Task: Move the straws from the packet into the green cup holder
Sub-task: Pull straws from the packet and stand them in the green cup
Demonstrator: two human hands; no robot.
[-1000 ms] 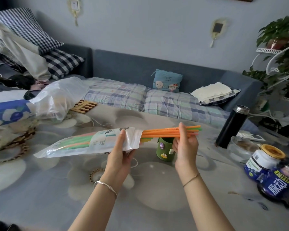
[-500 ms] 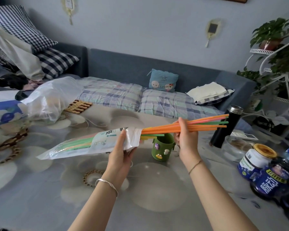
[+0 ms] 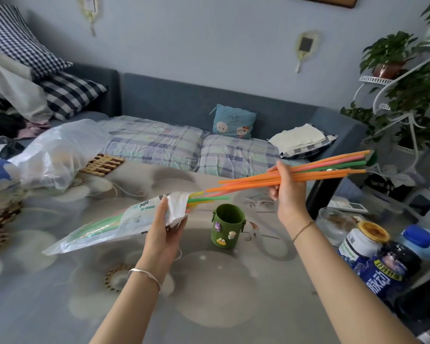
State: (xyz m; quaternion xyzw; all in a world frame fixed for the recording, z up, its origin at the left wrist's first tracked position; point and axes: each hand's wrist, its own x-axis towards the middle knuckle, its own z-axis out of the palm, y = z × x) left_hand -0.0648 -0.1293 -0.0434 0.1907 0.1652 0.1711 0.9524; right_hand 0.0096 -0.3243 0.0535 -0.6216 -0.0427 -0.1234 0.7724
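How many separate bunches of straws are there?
2. One bunch is gripped in the right hand; the other bunch pokes from the packet that the left hand holds. More straws may be hidden inside it.

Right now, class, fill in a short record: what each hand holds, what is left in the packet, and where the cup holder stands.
left hand: grips the packet near its open mouth
right hand: pinches a bundle of straws, mostly orange, its near ends close to the packet's mouth
left in packet: green and yellow straws poking out
green cup holder: upright on the table, below and between the hands, no straws sticking out
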